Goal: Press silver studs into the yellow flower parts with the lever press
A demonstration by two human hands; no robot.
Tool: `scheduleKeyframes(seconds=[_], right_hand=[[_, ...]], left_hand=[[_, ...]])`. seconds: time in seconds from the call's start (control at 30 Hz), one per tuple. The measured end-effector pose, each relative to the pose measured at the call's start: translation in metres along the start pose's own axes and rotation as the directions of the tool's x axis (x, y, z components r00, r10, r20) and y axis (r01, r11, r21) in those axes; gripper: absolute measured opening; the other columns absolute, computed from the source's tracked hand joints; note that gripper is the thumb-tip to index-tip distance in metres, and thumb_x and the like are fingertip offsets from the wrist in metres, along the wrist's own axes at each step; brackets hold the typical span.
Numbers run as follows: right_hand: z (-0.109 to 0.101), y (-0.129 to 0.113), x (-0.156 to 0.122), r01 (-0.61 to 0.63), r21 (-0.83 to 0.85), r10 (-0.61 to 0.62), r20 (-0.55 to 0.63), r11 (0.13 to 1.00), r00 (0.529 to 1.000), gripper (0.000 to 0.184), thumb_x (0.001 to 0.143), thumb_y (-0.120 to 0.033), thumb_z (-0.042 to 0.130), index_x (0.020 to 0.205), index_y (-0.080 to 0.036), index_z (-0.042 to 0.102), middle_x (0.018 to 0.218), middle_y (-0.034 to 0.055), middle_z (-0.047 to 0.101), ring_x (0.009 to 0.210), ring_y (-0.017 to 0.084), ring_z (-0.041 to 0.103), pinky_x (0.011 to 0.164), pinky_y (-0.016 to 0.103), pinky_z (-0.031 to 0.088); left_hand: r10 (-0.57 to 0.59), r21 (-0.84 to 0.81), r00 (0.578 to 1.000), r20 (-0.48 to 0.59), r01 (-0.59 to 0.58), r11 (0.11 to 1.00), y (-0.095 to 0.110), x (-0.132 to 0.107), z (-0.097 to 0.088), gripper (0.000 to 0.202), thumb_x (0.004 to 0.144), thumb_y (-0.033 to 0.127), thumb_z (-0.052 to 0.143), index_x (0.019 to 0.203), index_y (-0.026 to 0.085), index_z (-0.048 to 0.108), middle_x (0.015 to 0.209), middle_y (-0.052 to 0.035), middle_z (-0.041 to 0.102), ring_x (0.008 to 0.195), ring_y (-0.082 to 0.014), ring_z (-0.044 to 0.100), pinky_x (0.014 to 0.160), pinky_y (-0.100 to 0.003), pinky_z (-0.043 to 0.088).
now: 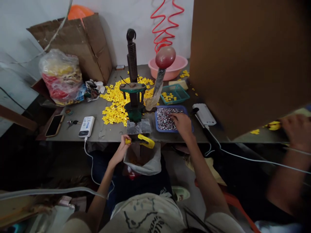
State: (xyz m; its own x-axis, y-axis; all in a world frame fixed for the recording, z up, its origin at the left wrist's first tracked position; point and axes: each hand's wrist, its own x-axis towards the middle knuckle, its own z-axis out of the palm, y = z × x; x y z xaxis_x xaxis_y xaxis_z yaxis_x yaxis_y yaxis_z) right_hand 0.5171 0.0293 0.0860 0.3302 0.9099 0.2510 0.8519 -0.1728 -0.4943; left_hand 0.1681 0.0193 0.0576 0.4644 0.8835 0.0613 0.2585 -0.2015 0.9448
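At the bench [73,131] | left hand [120,149] pinching one yellow flower [127,141] | right hand [179,124] spread over one blue tray [170,130] (gems [165,119] uncountable)

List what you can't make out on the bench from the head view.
Head view only:
Yellow piece in the left hand: fingers hide most of it.
Specks in the blue tray: too small to identify; right hand covers some.
Co-worker's hand: motion-blurred.
Bench behind the brown board: hidden.
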Motion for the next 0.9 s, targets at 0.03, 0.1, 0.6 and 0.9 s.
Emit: scheduleKeyframes(seconds=[0.03,0.1,0.6,0.9], right_hand=[[-0.001,-0.001,0.000,-0.031,0.054,0.032,-0.024,0.998,0.999,0.028,0.093,-0.025,0.049,0.110,-0.018,0.070,0.105,0.0128,0.073,0.097,0.028,0.066,0.085,0.037,0.048],[-0.001,-0.009,-0.003,-0.091,0.221,0.111,-0.082,0.971,0.990,0.026,0.091,-0.023,0.050,0.111,-0.018,0.065,0.103,0.0125,0.073,0.098,0.027,0.067,0.086,0.038,0.049],[0.053,-0.142,-0.074,0.038,0.876,-0.137,0.032,0.481,0.990,0.017,0.079,-0.036,0.069,0.077,-0.019,0.071,0.105,0.0095,0.069,0.102,0.021,0.063,0.076,0.030,0.051],[0.056,-0.142,-0.069,0.078,0.835,-0.133,-0.006,0.545,0.991,0.022,0.078,-0.038,0.069,0.069,-0.018,0.066,0.085,0.0075,0.069,0.083,0.019,0.064,0.071,0.027,0.050]], left_hand=[[0.007,-0.005,1.000,-0.003,-0.007,1.000,0.000,0.002,-0.001,0.023,0.096,0.033,0.044,0.115,0.021,0.042,0.102,-0.0039,0.053,0.090,-0.0139,0.054,0.087,-0.027,0.045],[0.022,0.014,1.000,-0.008,-0.022,1.000,-0.001,0.006,-0.003,0.024,0.094,0.032,0.048,0.114,0.021,0.039,0.105,-0.0048,0.052,0.093,-0.0138,0.054,0.090,-0.028,0.044],[0.209,0.200,0.963,-0.172,-0.174,0.964,0.052,0.029,0.010,0.033,0.080,0.029,0.074,0.112,0.019,0.071,0.090,-0.0052,0.070,0.076,-0.0163,0.061,0.073,-0.028,0.049],[0.110,0.068,0.955,-0.277,-0.095,0.993,0.036,0.029,0.012,0.038,0.076,0.036,0.077,0.109,0.017,0.074,0.094,-0.0085,0.074,0.076,-0.0171,0.066,0.074,-0.029,0.054]])
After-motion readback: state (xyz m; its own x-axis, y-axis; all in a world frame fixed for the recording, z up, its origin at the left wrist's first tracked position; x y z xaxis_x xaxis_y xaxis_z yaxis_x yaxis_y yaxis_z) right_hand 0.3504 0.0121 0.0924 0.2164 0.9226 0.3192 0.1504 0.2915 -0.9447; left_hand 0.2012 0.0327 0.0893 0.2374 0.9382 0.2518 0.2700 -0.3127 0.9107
